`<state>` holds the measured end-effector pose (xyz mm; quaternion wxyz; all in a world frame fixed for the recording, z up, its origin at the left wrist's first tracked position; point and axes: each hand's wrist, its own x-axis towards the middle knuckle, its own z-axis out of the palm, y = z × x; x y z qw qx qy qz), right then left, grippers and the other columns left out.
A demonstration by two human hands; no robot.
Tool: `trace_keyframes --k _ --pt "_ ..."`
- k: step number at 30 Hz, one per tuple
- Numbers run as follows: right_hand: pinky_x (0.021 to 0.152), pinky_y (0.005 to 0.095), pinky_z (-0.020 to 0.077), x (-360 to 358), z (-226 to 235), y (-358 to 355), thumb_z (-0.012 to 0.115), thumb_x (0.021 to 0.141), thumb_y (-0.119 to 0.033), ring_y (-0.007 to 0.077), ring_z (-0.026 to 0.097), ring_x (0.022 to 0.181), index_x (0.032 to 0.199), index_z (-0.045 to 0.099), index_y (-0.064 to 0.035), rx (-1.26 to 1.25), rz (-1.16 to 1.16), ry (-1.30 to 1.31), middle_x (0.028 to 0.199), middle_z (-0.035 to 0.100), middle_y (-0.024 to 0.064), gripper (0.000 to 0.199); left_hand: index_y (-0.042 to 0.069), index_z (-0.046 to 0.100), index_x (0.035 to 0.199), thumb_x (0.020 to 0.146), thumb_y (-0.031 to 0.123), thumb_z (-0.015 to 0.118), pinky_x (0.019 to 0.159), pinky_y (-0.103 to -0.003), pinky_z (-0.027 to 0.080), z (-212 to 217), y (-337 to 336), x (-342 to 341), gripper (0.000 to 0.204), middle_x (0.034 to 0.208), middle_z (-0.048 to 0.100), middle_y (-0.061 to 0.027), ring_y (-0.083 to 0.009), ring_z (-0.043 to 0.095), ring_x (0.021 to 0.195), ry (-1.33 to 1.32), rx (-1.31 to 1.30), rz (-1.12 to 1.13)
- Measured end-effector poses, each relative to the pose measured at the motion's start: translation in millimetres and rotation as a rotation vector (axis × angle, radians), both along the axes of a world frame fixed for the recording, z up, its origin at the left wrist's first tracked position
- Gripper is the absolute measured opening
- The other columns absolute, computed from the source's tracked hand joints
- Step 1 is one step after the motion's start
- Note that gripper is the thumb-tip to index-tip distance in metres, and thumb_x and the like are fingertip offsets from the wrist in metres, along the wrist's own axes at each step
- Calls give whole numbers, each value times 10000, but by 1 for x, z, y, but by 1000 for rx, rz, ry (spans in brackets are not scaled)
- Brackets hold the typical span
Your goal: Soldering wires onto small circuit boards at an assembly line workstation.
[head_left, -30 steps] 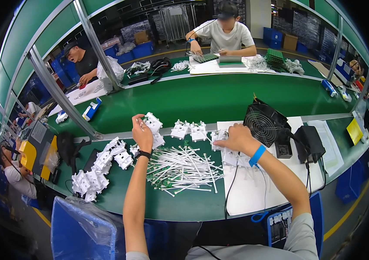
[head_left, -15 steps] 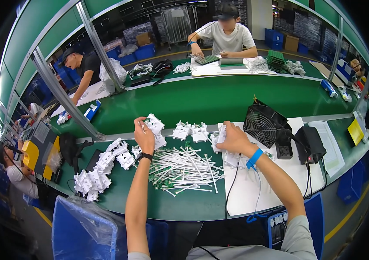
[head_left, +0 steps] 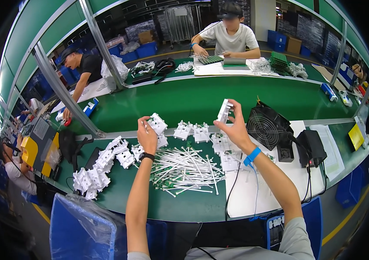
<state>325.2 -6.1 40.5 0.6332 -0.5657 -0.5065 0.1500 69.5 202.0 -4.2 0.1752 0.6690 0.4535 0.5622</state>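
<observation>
Pinched between the fingers and thumb of my right hand (head_left: 238, 128) is a white plastic housing (head_left: 225, 111), raised and tilted on edge. My left hand (head_left: 147, 138) has its fingers closed at the edge of another white plastic housing (head_left: 157, 124), which overlaps a similar one below it. Two more white housings (head_left: 201, 132) lie between my hands, at the back of the bench. Beneath my right hand, further housings (head_left: 229, 161) sit by the white sheet. A heap of white cable pieces with small green boards (head_left: 186, 171) spreads between my forearms.
Stacked white housings (head_left: 91, 180) stand to the left. A black fan (head_left: 264, 125) and a black power box (head_left: 311, 145) occupy the right side, on a white sheet (head_left: 254, 199). Blue bins (head_left: 82, 229) flank the bench front. A co-worker (head_left: 230, 39) sits across the green surface.
My right hand has risen off the bench, lifting a white housing and uncovering the ones beneath. My left hand stays nearly in place with its housing.
</observation>
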Motion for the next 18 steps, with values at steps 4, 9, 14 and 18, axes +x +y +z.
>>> trace_keyframes --k 4,9,14,18 --pt "1036 432 451 -2 11 13 803 841 -165 256 458 1303 1466 364 -92 90 -41 22 1400 453 145 767 83 629 1108 1057 169 449 673 -462 448 -1 2 -3 206 800 655 -189 -362 626 728 -27 63 -10" --pt "946 349 514 25 17 22 719 939 -205 199 602 1145 1436 430 -60 2 455 726 1281 593 140 593 70 647 1091 1054 149 445 697 -381 446 -2 -3 9 220 813 610 -121 -248 565 713 -46 19 -14" --pt "1028 423 468 -20 16 22 899 731 -373 375 583 1188 1432 402 -16 -217 165 -287 1293 554 276 930 96 613 1124 1064 190 439 714 -461 468 -2 4 -1 207 887 673 -182 -379 643 800 -32 -11 23" --pt "1078 421 442 -64 18 44 886 742 -333 388 535 1275 1435 408 -27 -141 164 -463 1385 517 245 896 80 608 1116 1056 174 432 760 -442 474 4 14 -8 209 921 661 -166 -366 636 839 -121 -13 74"
